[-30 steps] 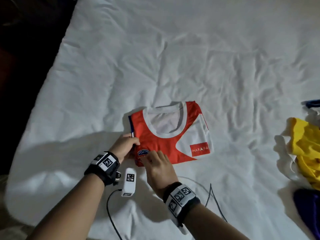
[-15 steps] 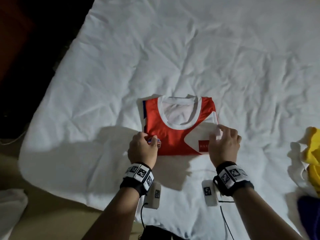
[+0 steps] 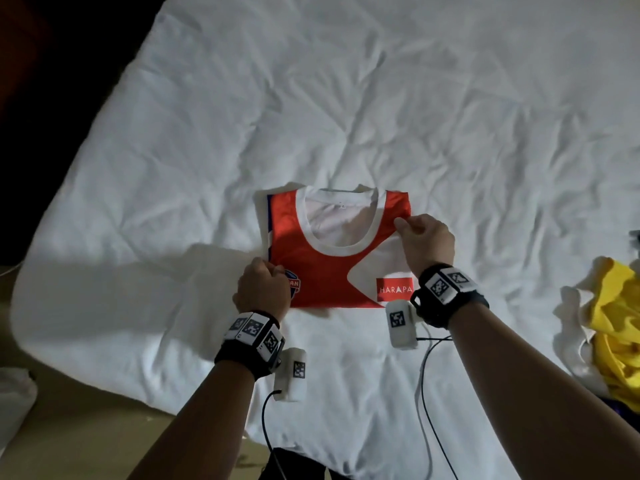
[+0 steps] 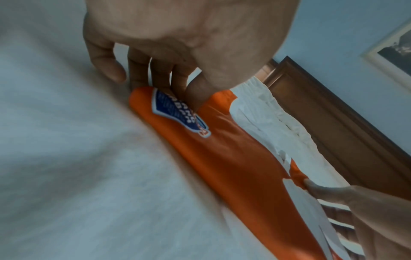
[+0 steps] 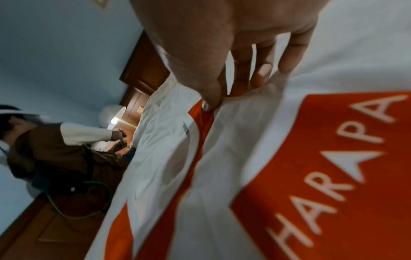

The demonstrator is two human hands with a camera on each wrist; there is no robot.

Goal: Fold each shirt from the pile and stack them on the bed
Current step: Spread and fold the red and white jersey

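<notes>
Now that both of our hands have spread to opposite sides of the folded orange shirt [image 3: 329, 271], where a second ago they worked close together at its near left corner, we read the folding itself as finished and the present step as squaring the packet up. Starting at the left, our left hand [image 3: 263, 289] sits at the near left corner beside the blue crest [image 4: 177, 112]; in the left wrist view its fingers [image 4: 155, 75] are curled down with the tips tucked at the shirt's edge and the thumb on top of the cloth, so we take it to be pinching that corner rather than lying flat. The shirt lies in the middle of the white bed [image 3: 346, 98], collar away from us, red panel and white neckband showing, flat and roughly square. Half a second ago our right hand held the near right edge by the red HARAPA label [image 3: 394, 289]; it has since slid up that edge, and our right hand [image 3: 426, 240] now pinches the white fold near the upper right, thumb and forefinger closed on the cloth as the right wrist view shows. Further right the yellow garments [image 3: 616, 341] of the unfolded pile wait near the bed's edge, well apart from the shirt. We judge that this shirt is nearly ready to be set down as the base of the stack, with most of the pile still to do.
</notes>
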